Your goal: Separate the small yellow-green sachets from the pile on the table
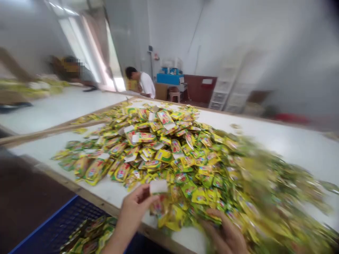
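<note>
A big heap of small yellow-and-green sachets [185, 155] covers the white table [291, 144] in front of me. My left hand [135, 208] is at the table's near edge, its fingers closed on a bunch of sachets [161, 204] with a white end sticking up. My right hand [225, 233] lies on the near side of the heap, fingers curled down among the packets; what it grips is hidden. The right part of the heap is smeared by motion.
A blue plastic crate [53, 229] holding several sachets stands below the table's wooden edge [87, 195] at lower left. A second white table [60, 106] lies to the left. One person sits at the far end [143, 83], another at far left [71, 70]. Crates and stools stand by the back wall.
</note>
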The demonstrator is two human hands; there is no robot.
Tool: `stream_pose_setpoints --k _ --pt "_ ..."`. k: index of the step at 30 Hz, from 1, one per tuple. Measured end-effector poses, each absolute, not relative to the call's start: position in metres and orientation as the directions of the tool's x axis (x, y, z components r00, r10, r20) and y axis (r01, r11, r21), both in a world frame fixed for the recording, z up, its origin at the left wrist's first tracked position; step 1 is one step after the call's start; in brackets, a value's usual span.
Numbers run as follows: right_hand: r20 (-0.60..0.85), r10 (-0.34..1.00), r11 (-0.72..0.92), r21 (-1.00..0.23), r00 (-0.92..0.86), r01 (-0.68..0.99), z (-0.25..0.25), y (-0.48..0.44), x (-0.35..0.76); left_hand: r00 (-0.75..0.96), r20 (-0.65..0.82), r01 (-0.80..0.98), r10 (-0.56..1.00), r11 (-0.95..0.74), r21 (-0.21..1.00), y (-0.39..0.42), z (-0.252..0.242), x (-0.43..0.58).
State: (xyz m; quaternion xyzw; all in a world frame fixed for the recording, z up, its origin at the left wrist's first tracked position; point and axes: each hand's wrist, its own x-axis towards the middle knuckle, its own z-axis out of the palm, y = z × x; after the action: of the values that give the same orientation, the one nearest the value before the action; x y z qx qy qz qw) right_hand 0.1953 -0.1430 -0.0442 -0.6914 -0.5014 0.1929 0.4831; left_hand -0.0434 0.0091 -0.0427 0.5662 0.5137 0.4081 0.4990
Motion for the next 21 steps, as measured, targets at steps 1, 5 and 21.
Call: stream_pose_setpoints --k 1,5,21 --pt "0.197 0.898 0.021 -0.911 0.393 0.411 -0.037 -0.140 0.199 0.304 -0.105 0.157 0.947 0.059 0.986 -0.008 -0.048 -0.019" --pt "0.251 0.926 0.089 -0.870 0.281 0.485 -0.021 -0.131 0.212 0.494 -0.172 0.190 0.852 0.087 0.978 -0.054 -0.074 0.047" --pt "0.194 0.972 0.044 -0.705 0.132 0.708 -0.022 -0.144 0.214 0.649 -0.190 0.091 0.737 0.172 0.981 -0.065 -0.080 0.057"
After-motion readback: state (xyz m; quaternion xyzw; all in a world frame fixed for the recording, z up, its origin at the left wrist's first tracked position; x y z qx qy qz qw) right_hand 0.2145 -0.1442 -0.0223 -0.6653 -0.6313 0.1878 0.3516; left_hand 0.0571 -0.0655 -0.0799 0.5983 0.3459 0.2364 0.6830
